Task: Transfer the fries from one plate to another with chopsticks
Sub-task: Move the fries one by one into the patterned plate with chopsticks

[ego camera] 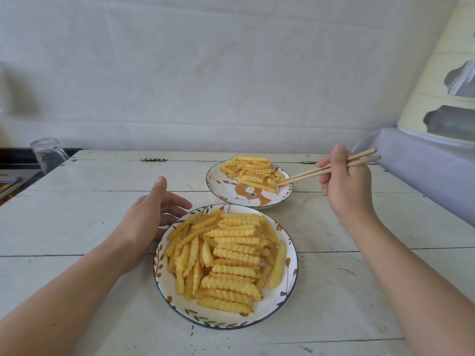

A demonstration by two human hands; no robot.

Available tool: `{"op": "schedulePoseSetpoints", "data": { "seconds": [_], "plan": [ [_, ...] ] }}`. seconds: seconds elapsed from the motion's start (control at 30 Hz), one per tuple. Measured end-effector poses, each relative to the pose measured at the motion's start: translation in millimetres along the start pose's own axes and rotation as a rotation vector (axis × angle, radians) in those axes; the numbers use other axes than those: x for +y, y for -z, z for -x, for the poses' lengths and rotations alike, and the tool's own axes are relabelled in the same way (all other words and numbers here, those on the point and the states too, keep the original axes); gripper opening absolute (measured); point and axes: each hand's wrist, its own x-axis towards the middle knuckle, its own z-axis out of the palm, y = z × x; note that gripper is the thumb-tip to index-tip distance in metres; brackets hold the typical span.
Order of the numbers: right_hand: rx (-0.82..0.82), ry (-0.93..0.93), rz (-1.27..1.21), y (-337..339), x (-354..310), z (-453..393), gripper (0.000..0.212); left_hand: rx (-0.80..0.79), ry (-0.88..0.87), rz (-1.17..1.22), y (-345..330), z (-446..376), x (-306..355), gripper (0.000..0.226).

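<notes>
Near plate [164, 255], leaf-pattern rim: carrying big pile of crinkle-cut fries [226, 255]. L hand [151, 214] resting at its left rim, fingers loosely spread, gripping nothing. R hand [344, 181] pinching wooden chopsticks [308, 173]; tips sitting in fries w/ narrow gap. Far plate [254, 196], deer print: holding smaller fry heap [253, 170]. Glass jar [47, 155] standing at far-left edge of white plank table [77, 227].

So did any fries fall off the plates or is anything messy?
Nothing stands out. The fries all sit inside the near plate and the far plate; none lie on the table. The right hand holds the chopsticks at the far pile.
</notes>
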Motion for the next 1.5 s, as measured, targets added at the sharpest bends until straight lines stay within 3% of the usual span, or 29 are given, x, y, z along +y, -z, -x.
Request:
{"op": "schedulePoseSetpoints", "data": {
  "seconds": [0.17, 0.33, 0.57, 0.63, 0.73, 0.87, 0.93, 1.33, 1.5],
  "plan": [
    [0.056, -0.045, -0.240, 4.3, -31.3, 3.1, 0.059, 0.001, 0.006, 0.015, 0.0, -1.2, 0.1, 0.079],
    [-0.191, -0.106, -0.455, -18.1, -44.9, 24.0, 0.060, -0.004, 0.013, 0.045, -1.0, -2.4, 1.1, 0.079],
    [-0.436, -0.121, -0.450, -33.5, -39.9, 37.1, 0.053, -0.009, 0.016, 0.047, -0.4, -2.7, 0.9, 0.079],
    [-0.397, -0.138, -0.476, -29.5, -40.2, 33.1, 0.052, -0.010, 0.017, 0.043, 0.2, -3.4, 0.0, 0.079],
    [-0.210, -0.149, -0.470, -18.7, -38.0, 20.5, 0.054, -0.012, 0.011, 0.044, 1.1, -4.1, -1.4, 0.079],
    [0.126, -0.073, -0.218, 3.2, -24.8, 0.4, 0.045, -0.011, 0.001, 0.041, 0.4, -4.2, -2.0, 0.079],
    [0.193, 0.001, -0.088, 12.4, -15.9, -6.9, 0.042, -0.006, -0.001, 0.040, 0.2, -4.7, -2.8, 0.079],
    [0.021, 0.228, 0.259, 5.0, -3.9, 0.7, 0.041, -0.003, 0.001, 0.062, 0.0, -4.1, -2.5, 0.079],
    [0.017, 0.213, 0.267, 0.4, -2.0, 3.3, 0.043, -0.008, 0.004, 0.066, 0.3, -4.1, -2.0, 0.080]
  ]
}}
